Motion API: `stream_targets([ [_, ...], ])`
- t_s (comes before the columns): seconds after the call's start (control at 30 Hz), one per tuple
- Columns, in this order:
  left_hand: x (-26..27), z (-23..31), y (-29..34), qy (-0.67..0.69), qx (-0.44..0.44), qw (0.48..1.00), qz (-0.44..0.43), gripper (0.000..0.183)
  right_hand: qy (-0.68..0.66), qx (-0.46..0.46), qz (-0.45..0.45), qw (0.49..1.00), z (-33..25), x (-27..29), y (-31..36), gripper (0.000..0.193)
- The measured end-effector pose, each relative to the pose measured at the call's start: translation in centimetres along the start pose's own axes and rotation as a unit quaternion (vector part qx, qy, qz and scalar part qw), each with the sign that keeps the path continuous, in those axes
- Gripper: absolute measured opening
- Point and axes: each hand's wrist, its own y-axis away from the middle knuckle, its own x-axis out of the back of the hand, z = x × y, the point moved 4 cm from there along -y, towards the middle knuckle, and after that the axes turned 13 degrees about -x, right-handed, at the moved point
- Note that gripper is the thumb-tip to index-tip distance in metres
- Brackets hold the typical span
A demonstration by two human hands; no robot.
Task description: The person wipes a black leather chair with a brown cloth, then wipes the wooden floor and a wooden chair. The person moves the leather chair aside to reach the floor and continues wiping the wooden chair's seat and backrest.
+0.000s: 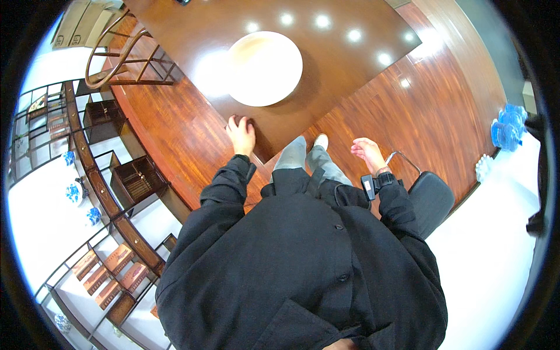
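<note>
Left hand (240,135), fingers spread and bent, stood at the brown table's (341,73) edge, contact uncertain; right hand (367,153), loosely curved, hung empty, apart. White round piece (265,69) appeared over the table, in neither hand; no completed handling was evident.

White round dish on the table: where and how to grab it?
Likely take the dish by opposite sides of its rim, left hand and right hand coming from the person's side of the table. It is wide and round with no handle showing; rim thickness can't be judged.
</note>
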Motion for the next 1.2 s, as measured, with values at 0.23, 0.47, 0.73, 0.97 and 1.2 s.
stream_targets([
  [0.23,2.4,-7.9,-5.3,0.073,0.066,0.994,0.043,0.026,0.0,0.0,0.002,1.0,-1.0,-2.8,-0.8,0.02],
  [0.47,3.7,-13.5,-20.0,0.225,0.081,0.97,0.042,0.034,-0.048,-0.013,0.065,0.997,0.0,-6.2,-1.1,0.019],
  [0.73,-1.3,-13.0,-35.0,0.343,-0.055,0.936,-0.06,0.042,-0.139,-0.058,0.163,0.975,4.0,-12.2,0.1,0.018],
  [0.97,-9.0,-8.4,-37.9,0.182,-0.318,0.926,-0.091,0.045,-0.215,-0.025,0.203,0.955,8.0,-14.8,4.8,0.019],
  [1.2,-8.4,-9.8,-32.5,0.233,-0.382,0.869,-0.212,0.036,-0.24,-0.027,0.233,0.942,12.2,-15.8,6.2,0.018],
])
